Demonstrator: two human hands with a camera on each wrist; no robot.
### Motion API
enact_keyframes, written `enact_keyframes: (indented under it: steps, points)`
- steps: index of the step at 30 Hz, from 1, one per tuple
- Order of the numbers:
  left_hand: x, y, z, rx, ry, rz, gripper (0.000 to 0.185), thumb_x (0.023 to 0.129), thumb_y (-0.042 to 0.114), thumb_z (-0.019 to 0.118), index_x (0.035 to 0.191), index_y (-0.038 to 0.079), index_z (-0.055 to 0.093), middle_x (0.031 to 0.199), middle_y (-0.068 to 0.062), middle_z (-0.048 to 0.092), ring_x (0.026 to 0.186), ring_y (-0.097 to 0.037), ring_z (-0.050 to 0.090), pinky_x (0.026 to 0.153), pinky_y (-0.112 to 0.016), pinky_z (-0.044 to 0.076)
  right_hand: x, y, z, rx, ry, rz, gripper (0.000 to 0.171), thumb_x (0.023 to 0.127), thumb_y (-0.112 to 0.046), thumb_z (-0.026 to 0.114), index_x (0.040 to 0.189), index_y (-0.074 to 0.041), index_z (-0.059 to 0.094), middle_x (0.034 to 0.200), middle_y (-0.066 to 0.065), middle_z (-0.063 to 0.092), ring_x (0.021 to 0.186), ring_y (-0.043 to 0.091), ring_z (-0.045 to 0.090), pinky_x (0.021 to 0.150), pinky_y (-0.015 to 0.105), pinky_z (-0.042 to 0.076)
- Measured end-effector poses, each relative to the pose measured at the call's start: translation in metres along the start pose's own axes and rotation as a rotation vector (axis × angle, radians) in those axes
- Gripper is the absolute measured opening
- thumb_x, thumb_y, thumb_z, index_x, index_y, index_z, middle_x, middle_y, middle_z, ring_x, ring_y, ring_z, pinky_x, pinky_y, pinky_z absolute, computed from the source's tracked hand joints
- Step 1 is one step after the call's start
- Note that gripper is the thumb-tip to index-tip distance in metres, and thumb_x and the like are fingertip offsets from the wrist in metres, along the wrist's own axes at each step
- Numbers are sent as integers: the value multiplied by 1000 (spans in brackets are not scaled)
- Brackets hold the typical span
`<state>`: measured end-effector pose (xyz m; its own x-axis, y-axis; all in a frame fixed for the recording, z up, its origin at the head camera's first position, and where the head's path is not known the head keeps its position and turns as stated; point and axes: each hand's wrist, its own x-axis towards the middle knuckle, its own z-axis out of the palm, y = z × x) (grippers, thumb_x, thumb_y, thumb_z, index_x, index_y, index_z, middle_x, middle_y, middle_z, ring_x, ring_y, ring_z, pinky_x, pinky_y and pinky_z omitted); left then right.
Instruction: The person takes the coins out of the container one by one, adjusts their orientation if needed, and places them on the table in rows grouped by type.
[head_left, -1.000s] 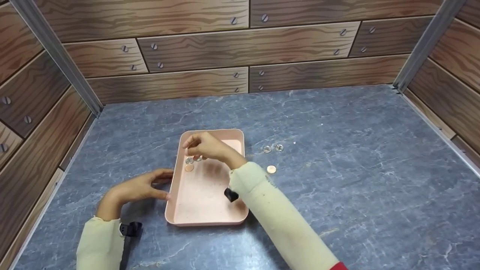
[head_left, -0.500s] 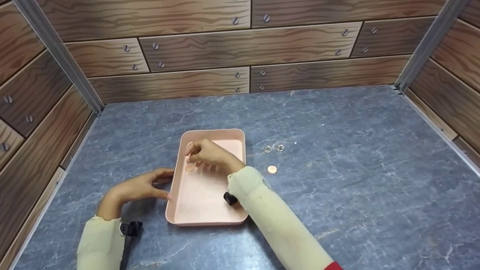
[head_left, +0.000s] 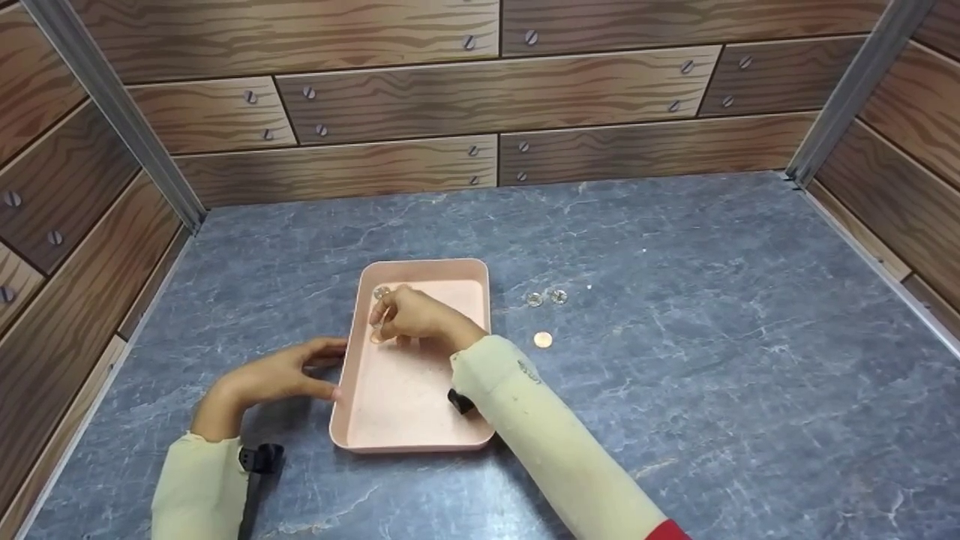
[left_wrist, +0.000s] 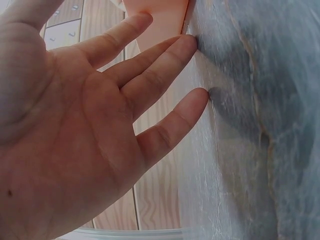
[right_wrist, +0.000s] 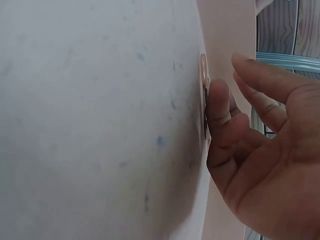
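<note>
My left hand lies beside the left wall of a pink tray, thumb on its rim, other fingers straight and apart. The left wrist view shows the bare palm, with two fingertips at the table. Inside the tray, my right hand touches the floor near the left wall with bent fingers. A copper coin lies by its fingertips, partly covered. In the right wrist view, that copper coin appears edge-on, with a dark thin disc beside a fingertip. A silver coin lies further back in the tray.
On the grey marbled table, right of the tray, lie two silver coins and one copper coin. Tiny white specks dot the surface behind them. Wood-patterned walls enclose the back and sides.
My right hand has moved slightly toward the near end of the tray. A silver coin now shows behind it, and its fingers partly cover the copper coin. The left hand has stayed put.
</note>
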<state>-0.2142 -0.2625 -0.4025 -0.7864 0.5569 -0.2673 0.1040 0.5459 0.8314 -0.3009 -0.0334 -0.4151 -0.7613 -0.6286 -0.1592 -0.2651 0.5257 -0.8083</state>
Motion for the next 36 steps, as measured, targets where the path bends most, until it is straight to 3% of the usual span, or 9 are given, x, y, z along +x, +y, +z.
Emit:
enact_keyframes:
  steps: [6, 13, 21, 30, 36]
  points:
    - [1, 2, -1, -12, 3, -5, 82, 83, 21, 75, 147, -4, 30, 151, -28, 34, 140, -47, 32, 115, -56, 25, -2, -1, 0, -111, -5, 4, 24, 86, -11, 71, 109, -5, 68, 83, 1, 62, 55, 7, 49, 48, 18, 41]
    - [1, 1, 0, -11, 0, -6, 82, 83, 22, 75, 147, -5, 30, 150, -28, 34, 139, -47, 32, 115, -56, 26, -2, -1, 4, -235, -15, -18, 28, 83, -7, 71, 111, -8, 71, 101, 8, 70, 66, 9, 49, 57, 18, 41]
    - [2, -1, 1, -31, -6, -2, 81, 83, 20, 76, 146, -5, 31, 150, -28, 35, 139, -46, 33, 113, -56, 30, -2, -1, 7, -344, -7, -25, 33, 83, -10, 69, 115, -14, 70, 117, 2, 70, 100, 18, 60, 91, 29, 47]
    - [-1, 2, 1, -13, 11, -23, 83, 83, 22, 76, 147, -3, 31, 151, -27, 34, 139, -45, 34, 113, -55, 30, -3, -3, 7, -358, -6, -48, 26, 84, -12, 68, 110, -13, 72, 108, 5, 71, 91, 16, 59, 84, 30, 48]
    - [-1, 1, 1, -15, 11, -24, 82, 83, 22, 76, 147, -4, 31, 151, -28, 34, 139, -46, 33, 114, -56, 29, -4, -3, 7, -367, -13, -55, 20, 86, -14, 69, 105, -11, 72, 101, 5, 71, 79, 12, 53, 73, 24, 44]
